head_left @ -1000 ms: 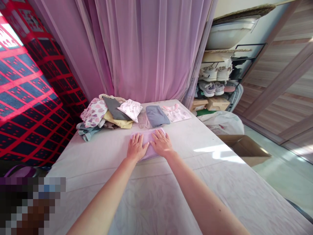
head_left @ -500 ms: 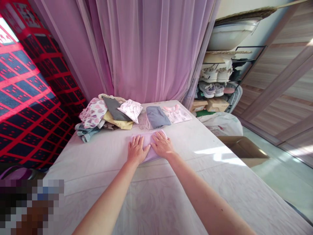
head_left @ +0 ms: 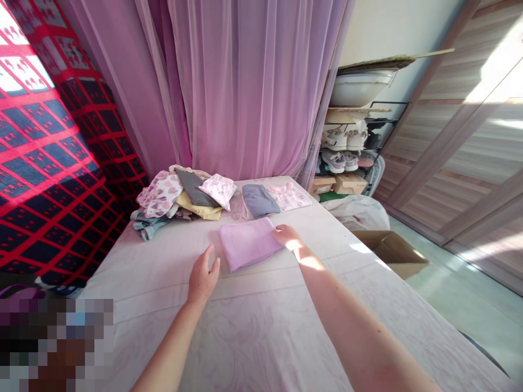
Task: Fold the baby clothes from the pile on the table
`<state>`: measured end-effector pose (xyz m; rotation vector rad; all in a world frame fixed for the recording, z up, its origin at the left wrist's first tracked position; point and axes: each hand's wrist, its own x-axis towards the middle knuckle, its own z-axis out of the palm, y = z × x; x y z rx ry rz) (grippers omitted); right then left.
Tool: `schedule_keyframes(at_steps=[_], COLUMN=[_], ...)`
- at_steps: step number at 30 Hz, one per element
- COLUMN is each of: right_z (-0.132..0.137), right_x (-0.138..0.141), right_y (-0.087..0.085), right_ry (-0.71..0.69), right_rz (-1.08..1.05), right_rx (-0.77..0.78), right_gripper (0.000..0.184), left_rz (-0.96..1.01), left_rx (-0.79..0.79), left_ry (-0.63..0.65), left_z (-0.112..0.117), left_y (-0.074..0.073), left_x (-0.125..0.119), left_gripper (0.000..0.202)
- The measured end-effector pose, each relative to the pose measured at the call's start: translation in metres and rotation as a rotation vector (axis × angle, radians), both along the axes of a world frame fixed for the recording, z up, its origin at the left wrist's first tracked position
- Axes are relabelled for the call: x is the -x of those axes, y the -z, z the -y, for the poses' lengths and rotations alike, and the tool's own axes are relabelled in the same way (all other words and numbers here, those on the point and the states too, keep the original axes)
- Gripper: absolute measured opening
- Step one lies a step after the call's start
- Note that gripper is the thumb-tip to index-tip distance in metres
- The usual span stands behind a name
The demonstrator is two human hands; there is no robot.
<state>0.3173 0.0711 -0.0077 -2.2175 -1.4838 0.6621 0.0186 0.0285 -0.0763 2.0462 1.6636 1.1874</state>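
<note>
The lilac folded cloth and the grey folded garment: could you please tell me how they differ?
The lilac folded cloth is finely ribbed; the grey folded garment looks smoother. The lilac cloth is broader and lies nearer the person than the grey garment. The right hand touches the lilac cloth, not the grey garment. Both lie folded on the sheet.

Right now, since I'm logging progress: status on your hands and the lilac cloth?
Right hand at edge of folded lilac cloth; left hand open, off it; clothes piled beyond, apart.
</note>
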Motion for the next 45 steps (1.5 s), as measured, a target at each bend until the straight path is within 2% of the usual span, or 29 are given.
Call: schedule_keyframes(at_steps=[3,8,12,15,21,26,31,34,36,41,43,45], right_z=[-0.002,-0.002,-0.003,-0.002,0.001,0.003,0.008,0.012,0.013,0.004,0.004,0.010], right_x=[-0.001,0.000,0.003,0.007,0.013,0.018,0.024,0.029,0.032,0.036,0.044,0.059], right_y=[-0.005,-0.013,-0.017,-0.021,-0.023,-0.024,-0.032,-0.045,-0.060,-0.116,-0.132,-0.134], right_ry=[-0.006,0.010,0.029,0.044,0.138,0.176,0.128,0.070,0.037,-0.017,-0.109,-0.305], right_rz=[-0.087,-0.252,-0.348,-0.398,-0.399,-0.476,-0.540,-0.519,-0.476,-0.284,-0.111,0.183], right_rx=[0.081,0.162,0.194,0.194,0.179,0.164,0.107,0.040,-0.016,-0.191,-0.272,-0.330], right_gripper=[0.022,0.026,0.021,0.021,0.036,0.029,0.026,0.027,0.027,0.033,0.035,0.036], left_rz=[0.065,0.108,0.126,0.128,0.134,0.133,0.133,0.144,0.157,0.220,0.272,0.355], left_rx=[0.001,0.013,-0.005,0.002,-0.001,-0.005,0.021,0.048,0.075,0.123,0.129,0.121], left_ry=[-0.012,-0.020,-0.020,-0.025,-0.019,-0.020,-0.026,-0.027,-0.036,-0.042,-0.058,-0.074], left_z=[0.004,0.003,0.002,0.003,0.004,0.004,0.005,0.006,0.008,0.007,0.006,0.004], left_y=[-0.001,-0.002,-0.001,-0.003,-0.005,-0.005,-0.007,-0.010,-0.012,-0.010,-0.007,-0.004], left_x=[0.002,0.000,-0.001,-0.001,-0.001,-0.002,-0.003,-0.003,-0.003,-0.002,-0.001,0.000], left_gripper=[0.041,0.039,0.038,0.039,0.038,0.038,0.038,0.039,0.040,0.039,0.038,0.038])
